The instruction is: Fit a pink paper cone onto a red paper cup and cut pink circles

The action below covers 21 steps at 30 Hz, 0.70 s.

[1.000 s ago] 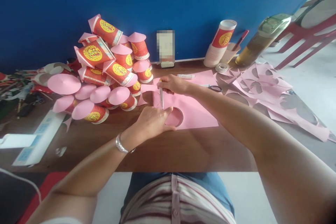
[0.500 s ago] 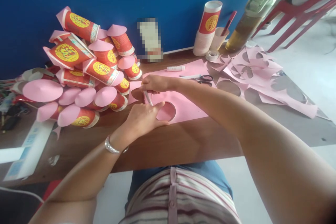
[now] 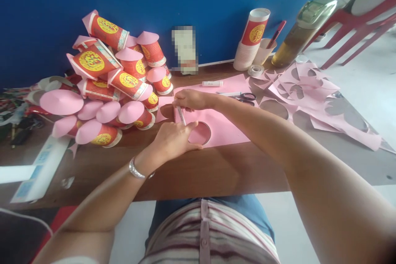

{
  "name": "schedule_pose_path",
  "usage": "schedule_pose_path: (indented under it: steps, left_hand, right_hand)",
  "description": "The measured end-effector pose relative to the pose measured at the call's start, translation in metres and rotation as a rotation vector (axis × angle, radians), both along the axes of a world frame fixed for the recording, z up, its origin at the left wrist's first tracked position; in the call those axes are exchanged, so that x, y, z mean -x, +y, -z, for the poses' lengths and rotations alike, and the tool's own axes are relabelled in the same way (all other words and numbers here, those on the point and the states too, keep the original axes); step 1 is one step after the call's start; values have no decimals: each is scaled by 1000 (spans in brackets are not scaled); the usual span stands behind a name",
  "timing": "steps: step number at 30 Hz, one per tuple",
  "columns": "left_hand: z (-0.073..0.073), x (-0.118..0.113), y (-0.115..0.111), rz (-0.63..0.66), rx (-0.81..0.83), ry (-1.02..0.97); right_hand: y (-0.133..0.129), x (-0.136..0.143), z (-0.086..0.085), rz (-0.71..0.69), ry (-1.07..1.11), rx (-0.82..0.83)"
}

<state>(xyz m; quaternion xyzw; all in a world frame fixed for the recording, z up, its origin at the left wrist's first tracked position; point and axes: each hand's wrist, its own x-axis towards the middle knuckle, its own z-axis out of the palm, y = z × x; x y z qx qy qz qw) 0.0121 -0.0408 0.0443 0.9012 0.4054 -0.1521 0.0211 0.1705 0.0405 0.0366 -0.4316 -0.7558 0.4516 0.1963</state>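
Note:
My left hand (image 3: 171, 138) holds a thin, dark-edged ring (image 3: 210, 133) down on a pink paper sheet (image 3: 233, 130), thumb and fingers spread along its left side. Pink paper shows through the ring. My right hand (image 3: 193, 99) reaches across above the left, its fingers curled around a slim white pen-like stick (image 3: 181, 115) that points down toward the left hand. The stick's tip is hidden. Behind my right forearm lie scissors (image 3: 247, 97) with dark handles, and a white glue stick (image 3: 212, 83) rests on the sheet.
Red paper-cup rockets (image 3: 93, 61) with pink cone tops are heaped at left. Cut pink scraps (image 3: 305, 86) cover the right side. Stacked cups (image 3: 246, 51), a tape roll (image 3: 256, 70), a cup with a red pen (image 3: 264, 51) and a bottle (image 3: 287, 47) stand along the blue wall.
The view has shifted, so the things on the table sit a little farther right in the picture. Both hands keep nearly the same places on the ring and stick.

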Motion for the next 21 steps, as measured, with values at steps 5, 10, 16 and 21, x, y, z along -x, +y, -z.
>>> schedule_pose_path:
  steps: [5,10,16,21]
  left_hand:
    - [0,0,-1,5,2,-43]
    - [0,0,-2,-4,2,-28]
    - [-2,0,-2,-13,10,-18]
    - [-3,0,-3,-15,14,-25]
  right_hand:
    - [-4,-16,5,111,58,-9]
    - [-12,-31,14,265,86,0]
    - [-29,-49,22,371,157,-48]
    - [-47,-60,25,448,196,-55]
